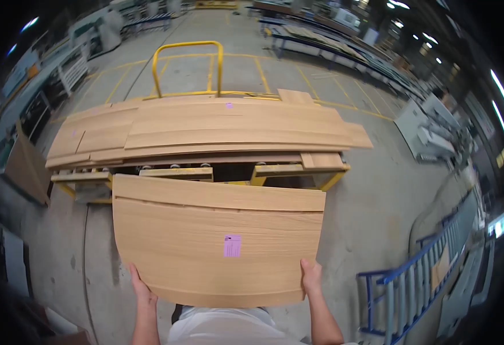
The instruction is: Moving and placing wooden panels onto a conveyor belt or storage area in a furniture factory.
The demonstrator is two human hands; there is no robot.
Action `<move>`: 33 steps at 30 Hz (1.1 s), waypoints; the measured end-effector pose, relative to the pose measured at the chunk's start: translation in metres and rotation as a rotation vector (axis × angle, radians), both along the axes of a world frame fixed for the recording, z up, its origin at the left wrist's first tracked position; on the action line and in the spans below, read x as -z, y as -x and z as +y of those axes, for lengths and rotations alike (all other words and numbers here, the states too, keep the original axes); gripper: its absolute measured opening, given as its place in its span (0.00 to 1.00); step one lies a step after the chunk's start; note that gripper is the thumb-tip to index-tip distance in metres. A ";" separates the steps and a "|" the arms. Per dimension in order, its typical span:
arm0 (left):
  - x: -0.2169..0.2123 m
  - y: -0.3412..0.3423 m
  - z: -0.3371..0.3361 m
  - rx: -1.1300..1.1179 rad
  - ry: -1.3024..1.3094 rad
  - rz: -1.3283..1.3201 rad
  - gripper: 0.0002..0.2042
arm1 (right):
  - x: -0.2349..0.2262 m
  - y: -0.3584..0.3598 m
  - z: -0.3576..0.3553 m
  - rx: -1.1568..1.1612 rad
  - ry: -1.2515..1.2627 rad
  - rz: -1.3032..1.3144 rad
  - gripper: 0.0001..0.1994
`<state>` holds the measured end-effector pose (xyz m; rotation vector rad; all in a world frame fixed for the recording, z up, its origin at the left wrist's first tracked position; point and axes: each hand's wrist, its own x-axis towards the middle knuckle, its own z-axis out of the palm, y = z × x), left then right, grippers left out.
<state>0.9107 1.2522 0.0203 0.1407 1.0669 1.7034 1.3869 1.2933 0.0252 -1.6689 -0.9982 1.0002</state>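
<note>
A wide light-brown wood panel spans the space before my body, with a narrower wood strip along its far edge. Between panel and strip runs a dark slit; whether they are separate boards I cannot tell. A small purple label is stuck near the panel's middle. My left hand grips the near left edge, thumb on top and fingers hidden beneath. At the near right edge my right hand is closed the same way. The panel's far edge comes close to the yellow roller cart; contact there cannot be made out.
Wood boards lie piled on the cart. Beyond it stands a yellow rail. A blue roller conveyor is at the right, near a grey machine. A brown board leans at the left.
</note>
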 end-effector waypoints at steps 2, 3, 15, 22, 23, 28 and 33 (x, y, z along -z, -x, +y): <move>0.005 -0.003 0.037 -0.014 0.037 -0.040 0.33 | 0.003 0.002 0.048 -0.044 -0.006 -0.080 0.17; 0.010 0.006 0.056 0.023 0.063 -0.066 0.34 | 0.007 0.005 0.071 -0.105 0.006 -0.071 0.17; 0.012 0.066 0.284 -0.185 0.175 0.070 0.31 | 0.040 0.065 0.336 -0.102 0.003 0.180 0.23; 0.011 0.111 0.360 -0.327 0.201 0.021 0.28 | 0.061 0.127 0.464 -0.260 0.073 0.157 0.27; 0.009 0.123 0.369 -0.343 0.196 0.025 0.28 | 0.070 0.139 0.477 -0.276 0.069 0.162 0.27; 0.000 0.181 0.386 -0.445 0.273 0.041 0.28 | 0.068 0.223 0.534 -0.337 0.096 0.191 0.27; 0.020 0.275 0.400 -0.536 0.310 0.016 0.27 | 0.097 0.311 0.577 -0.353 0.158 0.184 0.28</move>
